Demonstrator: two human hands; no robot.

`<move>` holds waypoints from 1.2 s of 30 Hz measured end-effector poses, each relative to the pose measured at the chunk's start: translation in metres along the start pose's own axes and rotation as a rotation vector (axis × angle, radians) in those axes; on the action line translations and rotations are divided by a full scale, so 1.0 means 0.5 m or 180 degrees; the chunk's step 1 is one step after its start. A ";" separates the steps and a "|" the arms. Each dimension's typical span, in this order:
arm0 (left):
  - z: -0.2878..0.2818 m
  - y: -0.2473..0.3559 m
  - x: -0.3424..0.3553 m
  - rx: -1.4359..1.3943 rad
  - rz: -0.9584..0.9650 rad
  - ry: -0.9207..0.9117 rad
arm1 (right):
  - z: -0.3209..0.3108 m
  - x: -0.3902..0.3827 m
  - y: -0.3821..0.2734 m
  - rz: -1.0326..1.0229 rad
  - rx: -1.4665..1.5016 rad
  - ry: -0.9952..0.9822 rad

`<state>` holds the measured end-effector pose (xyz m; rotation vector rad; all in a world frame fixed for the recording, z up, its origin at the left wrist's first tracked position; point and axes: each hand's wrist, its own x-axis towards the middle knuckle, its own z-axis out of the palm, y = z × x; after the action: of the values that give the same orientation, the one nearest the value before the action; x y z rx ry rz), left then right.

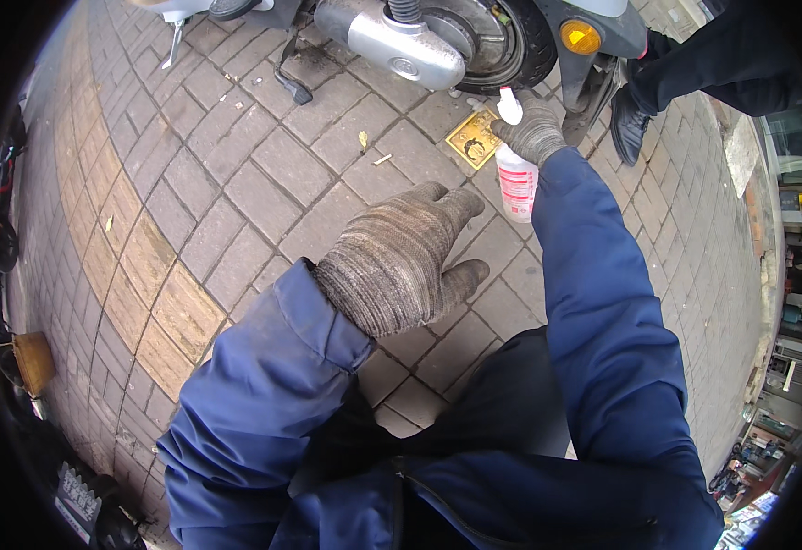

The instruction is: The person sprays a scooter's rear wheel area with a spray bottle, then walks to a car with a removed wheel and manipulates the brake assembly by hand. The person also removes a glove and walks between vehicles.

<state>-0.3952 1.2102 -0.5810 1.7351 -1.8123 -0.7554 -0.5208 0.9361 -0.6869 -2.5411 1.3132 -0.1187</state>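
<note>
My left hand, in a grey-brown knitted glove, hangs over the paving with thumb and fingers apart, holding nothing. Higher and to its right, my right hand, gloved likewise, grips a translucent spray bottle with a white trigger head and red label, just below the scooter's wheel. A square yellow card with a dark picture lies on the paving beside the bottle, partly behind my right hand.
The parked scooter fills the top centre. Another person's dark trousered leg and black shoe stand to its right. Shopfront goods line the far right. A cardboard box and dark objects edge the left, beside tan paving strips.
</note>
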 end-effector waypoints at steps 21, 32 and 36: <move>-0.016 0.015 -0.003 -0.0025 -0.0068 -0.0034 | 0.044 -0.056 0.009 -0.0008 0.0799 0.0495; -0.011 0.007 -0.001 0.0054 0.0004 -0.0072 | 0.050 -0.087 -0.017 0.0206 0.0532 0.0457; -0.014 0.012 -0.001 0.0045 -0.0037 -0.0096 | 0.041 -0.080 -0.014 0.0292 0.0597 0.0509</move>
<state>-0.3945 1.2107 -0.5717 1.7535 -1.8332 -0.7791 -0.5343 0.9765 -0.7025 -2.3506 1.4023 -0.4138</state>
